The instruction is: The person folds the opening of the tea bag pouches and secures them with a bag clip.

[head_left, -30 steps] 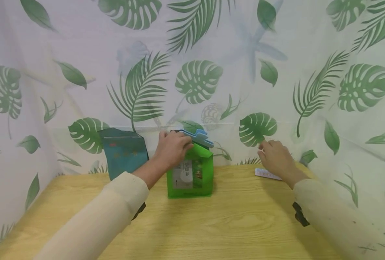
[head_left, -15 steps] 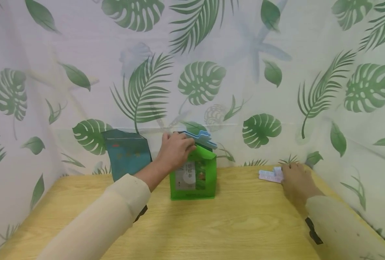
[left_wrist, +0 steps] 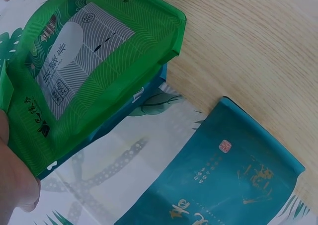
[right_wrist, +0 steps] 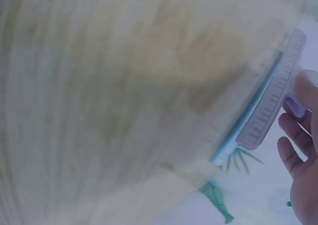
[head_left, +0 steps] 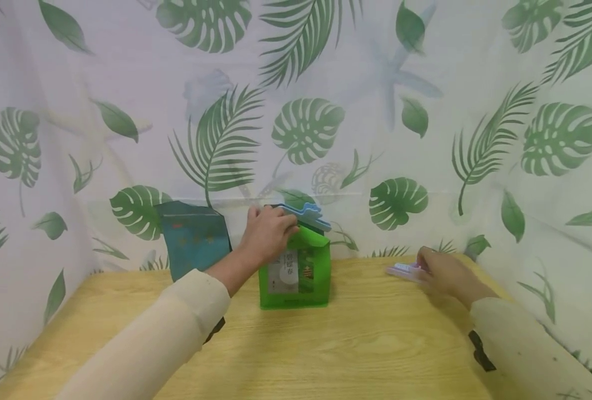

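Green tea bag (head_left: pixel 294 291) stands upright on the desk (head_left: pixel 356 339), a little in front of the middle of its back edge, its grey label panel with dark characters facing forward. At its top the left hand (head_left: pixel 270 230) has its grip clamped on the bag's upper edge, thumb and fingers brought together there. A light blue clip (head_left: pixel 312 215) slants across the top just beside these fingers; whether it is closed on the bag cannot be told. A teal layer (left_wrist: pixel 97 135) shows behind the green front in the left wrist view, and I cannot tell whether it is the bag's own back or another bag. To the left, near the back edge, a teal pouch (head_left: pixel 193 236) leans slightly, its lower part hidden by the left forearm; gold lettering and a small red seal mark its front. Near the back right corner of the desk, the right hand (head_left: pixel 448 273) has its grip closed on a lilac clip (right_wrist: pixel 273 101), thumb and forefinger pinching the purple tab (right_wrist: pixel 295 106), the remaining fingers loosely bent. Just beside that clip lies another light blue one. Pale sleeves (head_left: pixel 148 339) cover both forearms, and a leaf-patterned cloth (head_left: pixel 296 66) rises behind the desk.
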`<act>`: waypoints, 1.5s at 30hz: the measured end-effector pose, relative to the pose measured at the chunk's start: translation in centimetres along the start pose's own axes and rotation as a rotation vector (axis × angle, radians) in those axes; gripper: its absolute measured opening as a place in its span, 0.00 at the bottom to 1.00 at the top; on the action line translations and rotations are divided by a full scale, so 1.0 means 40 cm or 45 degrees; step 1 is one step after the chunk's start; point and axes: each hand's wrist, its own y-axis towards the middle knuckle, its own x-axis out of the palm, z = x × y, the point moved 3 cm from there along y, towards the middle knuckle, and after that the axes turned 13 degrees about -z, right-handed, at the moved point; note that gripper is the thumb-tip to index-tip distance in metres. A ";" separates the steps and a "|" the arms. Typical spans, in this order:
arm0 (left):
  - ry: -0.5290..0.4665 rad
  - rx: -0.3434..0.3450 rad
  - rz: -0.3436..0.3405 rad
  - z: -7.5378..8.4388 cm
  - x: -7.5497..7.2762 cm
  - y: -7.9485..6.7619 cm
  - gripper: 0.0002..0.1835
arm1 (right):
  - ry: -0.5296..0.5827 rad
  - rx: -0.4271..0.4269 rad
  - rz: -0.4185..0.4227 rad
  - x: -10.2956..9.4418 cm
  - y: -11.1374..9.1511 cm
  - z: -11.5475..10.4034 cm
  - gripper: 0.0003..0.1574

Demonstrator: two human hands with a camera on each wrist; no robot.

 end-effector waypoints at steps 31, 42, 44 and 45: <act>-0.044 -0.013 -0.030 0.000 0.004 0.003 0.10 | 0.230 -0.263 0.237 -0.219 0.102 -0.314 0.14; -0.071 0.004 -0.043 -0.001 0.001 0.002 0.10 | 0.296 -0.254 0.248 -0.211 0.139 -0.355 0.09; -0.069 0.016 -0.045 -0.003 0.001 0.003 0.10 | 0.317 -0.266 0.250 -0.208 0.145 -0.363 0.09; -0.069 0.025 -0.051 -0.003 0.002 0.004 0.10 | 0.326 -0.273 0.252 -0.206 0.148 -0.366 0.09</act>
